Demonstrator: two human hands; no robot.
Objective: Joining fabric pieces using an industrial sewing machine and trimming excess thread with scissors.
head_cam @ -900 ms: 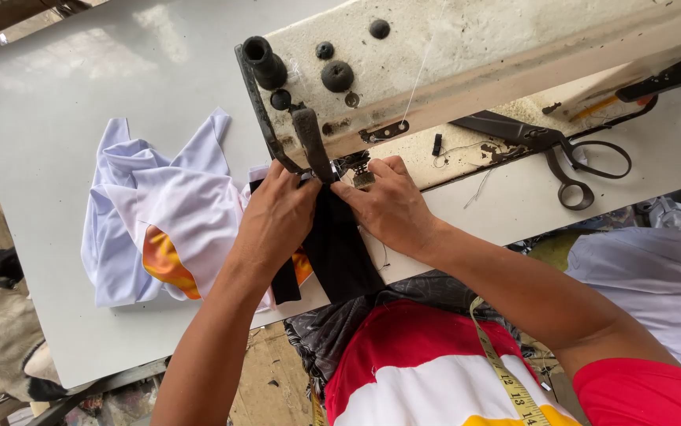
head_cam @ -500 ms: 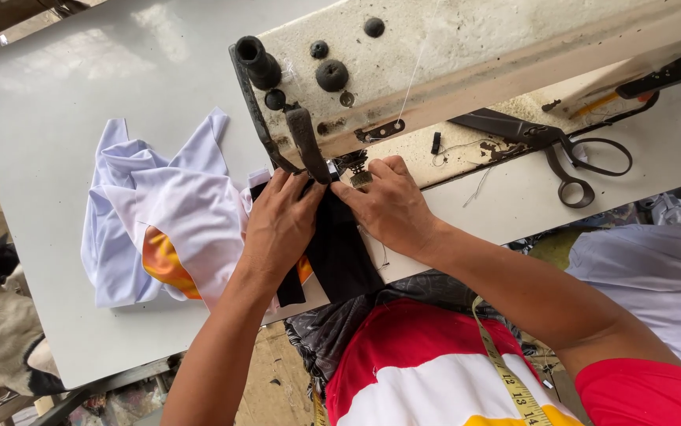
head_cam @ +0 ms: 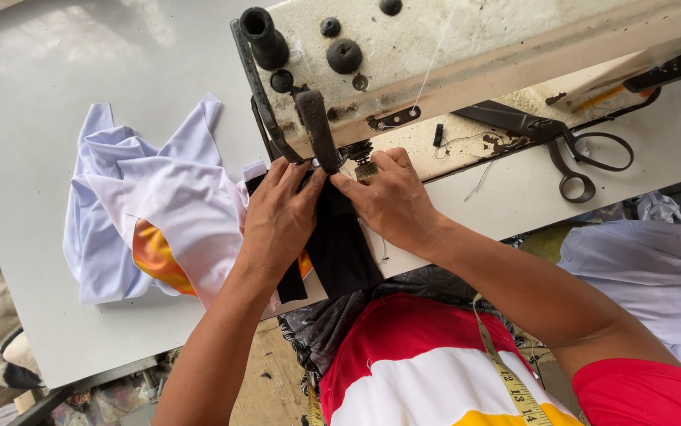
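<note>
The left hand (head_cam: pixel 281 217) lies flat, palm down, fingers spread and extended, pressing on the black strip (head_cam: pixel 340 244) and on the edge of the white cloth (head_cam: pixel 175 205) beside it. Its fingertips reach up to the foot of the sewing machine (head_cam: pixel 451 47). The right hand (head_cam: pixel 391 201) is also palm down, fingers close together and pointing left, its fingertips pinning the top of the black strip just under the needle area (head_cam: pixel 360 158); the two hands' fingertips nearly meet there. Neither hand is closed around anything; both press fabric flat against the table (head_cam: pixel 33 102).

The black strip runs from under the machine's foot down between the hands and hangs over the near table edge toward the person's lap. A second narrow black piece (head_cam: pixel 289 280) shows below the left wrist. The white cloth is bunched on the table to the left of the left hand, with an orange patch (head_cam: pixel 159 260) showing in its folds.

The sewing machine is cream, worn and stained, with black knobs (head_cam: pixel 344 55) on its upper face and a dark lever (head_cam: pixel 317 130) hanging above the hands. To the right, on the machine bed, lie black scissors (head_cam: pixel 577 154), well apart from the right hand. More white fabric (head_cam: pixel 648 260) is heaped at the right, off the table. The person wears a red, white and yellow shirt (head_cam: pixel 419 363), with a yellow tape measure (head_cam: pixel 510 379) draped over it
</note>
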